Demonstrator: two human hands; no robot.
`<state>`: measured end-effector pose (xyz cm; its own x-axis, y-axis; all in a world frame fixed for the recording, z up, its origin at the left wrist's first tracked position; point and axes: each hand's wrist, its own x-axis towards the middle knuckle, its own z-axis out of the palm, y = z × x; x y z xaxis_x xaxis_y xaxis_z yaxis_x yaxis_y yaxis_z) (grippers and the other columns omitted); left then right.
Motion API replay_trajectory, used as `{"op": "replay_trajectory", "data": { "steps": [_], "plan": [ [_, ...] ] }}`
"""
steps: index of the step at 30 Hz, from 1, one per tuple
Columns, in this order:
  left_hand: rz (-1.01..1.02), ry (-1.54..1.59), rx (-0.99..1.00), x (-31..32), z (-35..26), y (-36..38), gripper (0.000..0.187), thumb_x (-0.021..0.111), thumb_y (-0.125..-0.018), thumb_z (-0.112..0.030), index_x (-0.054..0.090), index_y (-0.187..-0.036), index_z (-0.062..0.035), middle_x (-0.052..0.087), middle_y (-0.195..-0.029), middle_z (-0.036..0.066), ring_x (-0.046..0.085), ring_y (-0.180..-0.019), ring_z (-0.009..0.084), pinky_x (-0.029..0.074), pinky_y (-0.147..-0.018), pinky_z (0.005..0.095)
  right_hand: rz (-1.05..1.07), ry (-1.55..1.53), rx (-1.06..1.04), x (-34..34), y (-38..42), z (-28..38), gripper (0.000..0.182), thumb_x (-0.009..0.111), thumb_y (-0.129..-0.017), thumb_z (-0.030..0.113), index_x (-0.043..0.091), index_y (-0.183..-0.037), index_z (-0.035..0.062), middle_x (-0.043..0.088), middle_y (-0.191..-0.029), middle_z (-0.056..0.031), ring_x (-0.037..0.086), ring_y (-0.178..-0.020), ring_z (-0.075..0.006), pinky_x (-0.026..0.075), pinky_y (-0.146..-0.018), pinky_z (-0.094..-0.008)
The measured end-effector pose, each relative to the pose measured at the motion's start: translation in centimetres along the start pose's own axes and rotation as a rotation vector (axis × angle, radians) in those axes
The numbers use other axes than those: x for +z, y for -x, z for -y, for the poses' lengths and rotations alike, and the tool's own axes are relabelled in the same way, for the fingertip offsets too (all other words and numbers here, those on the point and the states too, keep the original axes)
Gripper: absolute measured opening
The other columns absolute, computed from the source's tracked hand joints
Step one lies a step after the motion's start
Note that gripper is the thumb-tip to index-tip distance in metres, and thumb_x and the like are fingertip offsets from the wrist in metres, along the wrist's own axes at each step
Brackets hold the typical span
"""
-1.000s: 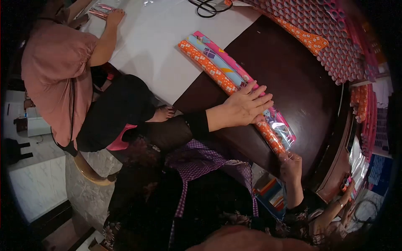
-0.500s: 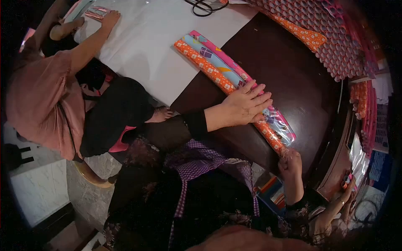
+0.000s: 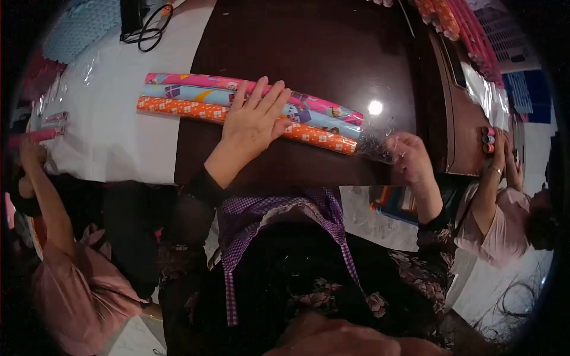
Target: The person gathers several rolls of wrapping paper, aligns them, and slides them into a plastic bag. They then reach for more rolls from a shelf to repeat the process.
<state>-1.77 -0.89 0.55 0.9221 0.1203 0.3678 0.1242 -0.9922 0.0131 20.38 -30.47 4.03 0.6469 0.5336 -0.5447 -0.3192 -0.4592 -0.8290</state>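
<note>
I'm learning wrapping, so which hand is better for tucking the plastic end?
Probably the right hand: it's at the crumpled plastic. The left hand lies across the rolls.

The pink wrapping-paper roll carries small multicoloured figures, the light-blue roll purple gift boxes and yellow curves, the orange roll white gift-like motifs. The counter is dark reddish brown, the sheet white, the apron purple-and-white checked, the black top printed with dusty-pink flowers.
</note>
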Motion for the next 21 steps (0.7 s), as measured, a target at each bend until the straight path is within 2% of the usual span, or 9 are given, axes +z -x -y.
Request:
{"op": "replay_trajectory", "data": {
  "steps": [2,4,5,7,9,12,14,20,21],
  "plan": [
    [0.026,-0.023,-0.013,0.2,0.2,0.1,0.052,0.043,-0.097,-0.041,0.047,-0.141,-0.0126,0.046,-0.145,0.005,0.039,-0.136,0.0275,0.022,-0.115,0.0489,-0.175,-0.119,-0.108,-2.1,1.5,2.3,0.013,0.064,-0.092,0.018,0.068,-0.09,0.0057,0.052,-0.065,0.0044,0.039,-0.047,-0.0022,0.029,-0.04,-0.0196],
    [0.033,-0.032,-0.004,0.2,0.1,0.1,0.053,0.042,-0.097,-0.042,0.046,-0.141,-0.0126,0.046,-0.145,0.005,0.038,-0.136,0.0274,0.021,-0.115,0.049,-0.348,0.05,-0.5,-2.9,2.1,3.2,0.016,0.06,-0.095,0.016,0.069,-0.098,0.0037,0.055,-0.066,0.0046,0.04,-0.051,-0.0013,0.032,-0.044,-0.0182],
    [0.044,-0.053,-0.012,0.1,0.1,0.1,0.053,0.041,-0.098,-0.042,0.046,-0.141,-0.0126,0.046,-0.145,0.005,0.038,-0.137,0.0273,0.021,-0.115,0.0492,-0.389,0.203,-0.539,-2.7,2.8,3.6,0.018,0.061,-0.095,0.013,0.067,-0.107,0.0014,0.059,-0.075,0.0028,0.049,-0.062,-0.003,0.041,-0.055,-0.0178],
    [0.072,-0.071,-0.006,-0.1,0.0,0.1,0.054,0.042,-0.097,-0.043,0.046,-0.142,-0.0129,0.045,-0.146,0.004,0.037,-0.137,0.0275,0.022,-0.114,0.0501,-0.22,0.379,-0.832,0.6,4.0,3.8,0.028,0.069,-0.088,0.013,0.063,-0.113,0.0002,0.064,-0.091,-0.0047,0.059,-0.077,-0.0111,0.048,-0.069,-0.0231],
    [0.057,-0.048,-0.012,0.0,0.0,0.1,0.053,0.044,-0.097,-0.042,0.046,-0.141,-0.013,0.046,-0.146,0.005,0.038,-0.137,0.0275,0.022,-0.113,0.0516,-0.055,1.04,-1.035,3.8,5.1,5.3,0.069,0.081,-0.071,0.019,0.051,-0.13,0.0006,0.055,-0.125,-0.019,0.052,-0.118,-0.0327,0.041,-0.099,-0.0426],
    [0.05,-0.023,-0.017,-0.5,-0.1,-0.1,0.053,0.053,-0.093,-0.038,0.049,-0.139,-0.0125,0.048,-0.143,0.006,0.042,-0.134,0.0288,0.024,-0.112,0.0519,0.083,1.285,-0.862,6.6,2.4,3.5,0.099,0.085,-0.064,0.027,0.031,-0.142,-0.0028,0.04,-0.141,-0.0229,0.039,-0.132,-0.0375,0.033,-0.107,-0.048],
    [0.028,0.013,-0.02,-0.6,-0.1,0.0,0.053,0.055,-0.091,-0.037,0.05,-0.137,-0.0114,0.049,-0.142,0.007,0.043,-0.133,0.0296,0.025,-0.112,0.0515,0.072,1.321,-0.704,7.1,1.0,3.0,0.103,0.085,-0.06,0.02,0.029,-0.144,-0.0021,0.041,-0.141,-0.0219,0.04,-0.13,-0.0382,0.032,-0.108,-0.0448],
    [-0.113,0.044,-0.013,0.1,0.1,0.6,0.05,0.054,-0.092,-0.04,0.055,-0.132,-0.0098,0.053,-0.138,0.008,0.045,-0.13,0.0311,0.026,-0.112,0.052,0.155,1.065,-0.461,7.2,-0.4,2.7,0.111,0.087,-0.061,0.01,0.017,-0.147,-0.0053,0.042,-0.132,-0.0287,0.049,-0.119,-0.0442,0.048,-0.092,-0.0454],
    [-0.121,0.042,-0.014,0.2,0.1,0.6,0.05,0.054,-0.092,-0.04,0.055,-0.133,-0.0097,0.053,-0.138,0.008,0.045,-0.13,0.0311,0.026,-0.111,0.052,0.125,1.049,-0.632,7.0,-0.4,2.2,0.111,0.087,-0.06,0.01,0.018,-0.146,-0.0045,0.055,-0.117,-0.0283,0.058,-0.108,-0.0407,0.051,-0.084,-0.043]
  ]
}}
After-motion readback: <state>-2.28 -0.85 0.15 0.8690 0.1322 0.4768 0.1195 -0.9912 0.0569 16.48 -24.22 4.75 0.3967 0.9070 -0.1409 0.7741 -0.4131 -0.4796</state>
